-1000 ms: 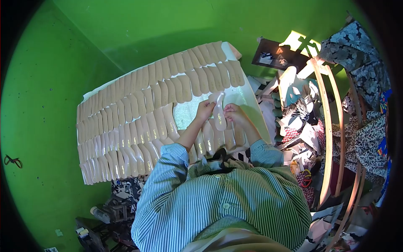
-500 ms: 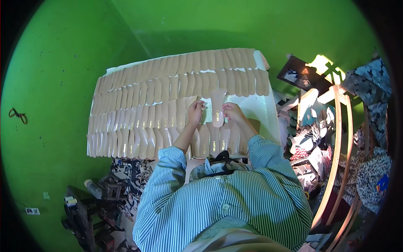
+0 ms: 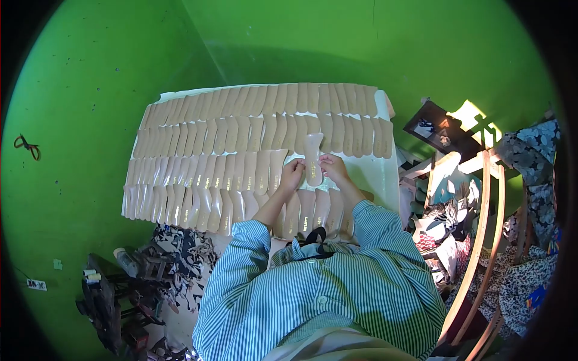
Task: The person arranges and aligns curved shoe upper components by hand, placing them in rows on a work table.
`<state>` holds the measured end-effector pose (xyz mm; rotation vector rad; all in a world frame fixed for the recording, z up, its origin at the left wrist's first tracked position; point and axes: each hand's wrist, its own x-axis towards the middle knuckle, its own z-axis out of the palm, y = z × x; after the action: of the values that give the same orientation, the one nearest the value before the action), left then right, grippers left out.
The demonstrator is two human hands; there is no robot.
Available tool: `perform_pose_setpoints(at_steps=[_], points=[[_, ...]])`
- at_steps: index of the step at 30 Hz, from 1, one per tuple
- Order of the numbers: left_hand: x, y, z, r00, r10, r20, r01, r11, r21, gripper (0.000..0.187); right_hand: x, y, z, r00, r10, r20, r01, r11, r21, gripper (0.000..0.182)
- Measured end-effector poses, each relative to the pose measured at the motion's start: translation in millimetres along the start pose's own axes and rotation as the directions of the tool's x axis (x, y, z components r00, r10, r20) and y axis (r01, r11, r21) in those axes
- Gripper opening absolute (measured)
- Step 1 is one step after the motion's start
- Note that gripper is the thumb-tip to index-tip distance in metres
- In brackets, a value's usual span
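A tan shoe insole (image 3: pixel 313 157) with gold lettering near its heel is held upright between my two hands, above the third row of insoles. My left hand (image 3: pixel 293 174) is closed, its fingertips pinching the insole's left edge. On the opposite edge, my right hand (image 3: pixel 333 168) grips it between thumb and fingers. Just left of my left hand lies the last insole (image 3: pixel 277 165) of the third row. Insoles of the front row (image 3: pixel 306 210) lie below my wrists, partly hidden by my forearms.
Overlapping rows of insoles (image 3: pixel 229 99) cover much of the white-topped table (image 3: pixel 380 174). Curved wooden rails (image 3: pixel 483 240) and heaped fabric (image 3: pixel 445 231) stand at the right. Dark machinery (image 3: pixel 102 307) and scattered scraps (image 3: pixel 180 256) lie at the lower left. A green wall (image 3: pixel 289 36) rises behind.
My left hand has moved right, from the row's end to the held insole's edge. The insole stays in my right hand. The whole view has shifted slightly.
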<state>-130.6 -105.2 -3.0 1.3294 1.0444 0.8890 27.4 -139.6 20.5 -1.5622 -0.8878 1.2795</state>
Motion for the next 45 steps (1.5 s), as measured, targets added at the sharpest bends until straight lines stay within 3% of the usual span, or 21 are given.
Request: perform_pose_setpoints(at_steps=[2, 6, 8, 9, 11, 12, 14, 15, 17, 26, 30, 32, 45], points=[[5, -3, 10, 0.999, 0.01, 0.03, -0.011, 1.0, 0.011, 0.021, 2, 2, -6, 0.999, -0.029, -0.021, 0.027, 0.996, -0.08, 0.018], [3, -7, 8, 1.0, -0.028, -0.001, 0.028, 0.999, 0.039, 0.023, 6, 7, -4, 1.0, -0.009, 0.003, 0.01, 0.997, -0.071, 0.017], [-7, 13, -3, 0.998, 0.027, -0.057, -0.013, 0.972, 0.236, 0.022, 10, 6, 5, 0.999, 0.003, 0.045, 0.002, 0.994, -0.106, 0.015], [-9, 13, -11, 0.997, 0.024, -0.067, -0.007, 0.971, 0.24, 0.022, 16, 10, 12, 0.998, 0.005, 0.056, 0.001, 0.995, -0.104, 0.015], [-14, 12, -30, 0.991, 0.036, -0.132, 0.031, 0.882, 0.471, 0.023, 32, 26, 29, 0.99, -0.083, 0.113, 0.087, 0.996, -0.031, 0.014], [-18, 11, -39, 0.99, 0.031, -0.141, 0.04, 0.879, 0.474, 0.023, 34, 24, 36, 0.989, -0.079, 0.123, 0.083, 0.996, -0.028, 0.014], [-28, 11, -54, 0.972, 0.232, 0.033, -0.155, 0.532, 0.833, 0.027, 36, 19, 48, 0.994, -0.106, 0.037, 0.11, 0.986, -0.128, 0.011], [-33, 13, -59, 0.973, 0.227, 0.027, -0.147, 0.531, 0.835, 0.027, 36, 21, 52, 0.994, -0.103, 0.044, 0.108, 0.986, -0.127, 0.011], [-42, 18, -67, 0.972, 0.127, 0.2, -0.234, 0.387, 0.892, 0.033, 36, 25, 57, 0.996, -0.09, 0.013, 0.091, 0.985, -0.148, 0.007], [-56, 32, -71, 0.934, 0.015, 0.357, -0.352, 0.198, 0.915, 0.052, 31, 37, 60, 1.0, -0.017, 0.02, 0.021, 0.981, -0.191, 0.006], [-54, 30, -71, 0.933, -0.013, 0.359, -0.35, 0.201, 0.915, 0.047, 19, 28, 62, 1.0, 0.0, -0.013, -0.002, 0.984, -0.178, 0.005], [-53, 27, -71, 0.933, 0.017, 0.359, -0.355, 0.188, 0.916, 0.039, 18, 26, 62, 0.995, 0.089, -0.054, -0.097, 0.98, -0.172, 0.006], [-58, 21, -70, 0.929, 0.081, 0.361, -0.37, 0.229, 0.9, 0.027, 20, 25, 59, 0.987, 0.157, -0.03, -0.16, 0.969, -0.189, 0.012]])
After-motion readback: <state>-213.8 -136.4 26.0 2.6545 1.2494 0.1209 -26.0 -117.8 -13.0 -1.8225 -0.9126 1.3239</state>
